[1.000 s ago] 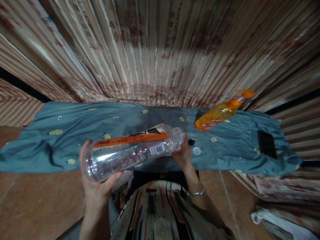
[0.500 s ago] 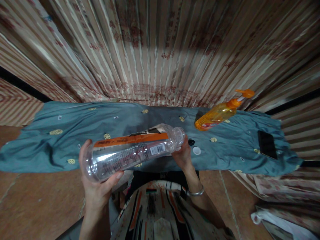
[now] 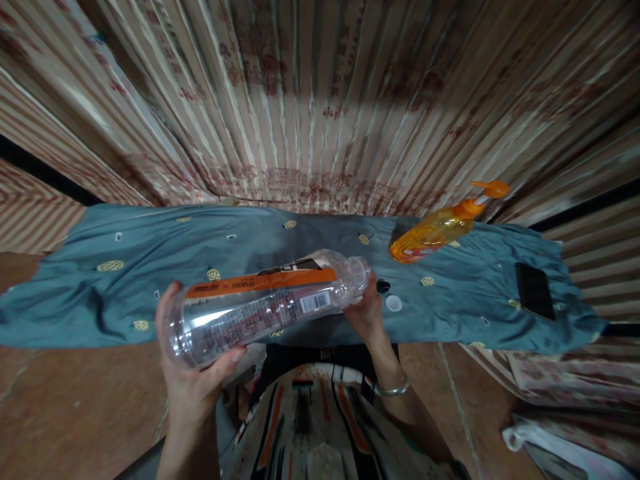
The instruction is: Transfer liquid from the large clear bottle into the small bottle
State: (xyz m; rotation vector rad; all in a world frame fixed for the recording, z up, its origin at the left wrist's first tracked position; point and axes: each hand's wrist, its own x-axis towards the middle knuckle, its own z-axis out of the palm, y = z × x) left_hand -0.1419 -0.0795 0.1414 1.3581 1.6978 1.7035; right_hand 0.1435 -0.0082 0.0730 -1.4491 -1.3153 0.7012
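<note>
A large clear plastic bottle [image 3: 265, 303] with an orange and white label lies tilted sideways in my two hands, above the cloth. My left hand [image 3: 193, 373] is wrapped round its base, thumb on the near side. At the other end, my right hand [image 3: 366, 305] grips the neck, its fingers partly hidden behind the bottle. The mouth points right and no cap shows on it. Just right of my right hand, a white cap [image 3: 393, 303] and a small black round piece [image 3: 383, 286] rest on the cloth.
An orange pump bottle [image 3: 430, 233] stands at the back right. A black phone [image 3: 535, 290] lies near the right end of the blue-green cloth [image 3: 100, 293]. Striped curtains [image 3: 320, 100] hang close behind and at the sides. A white plastic bag [image 3: 560, 447] is at lower right.
</note>
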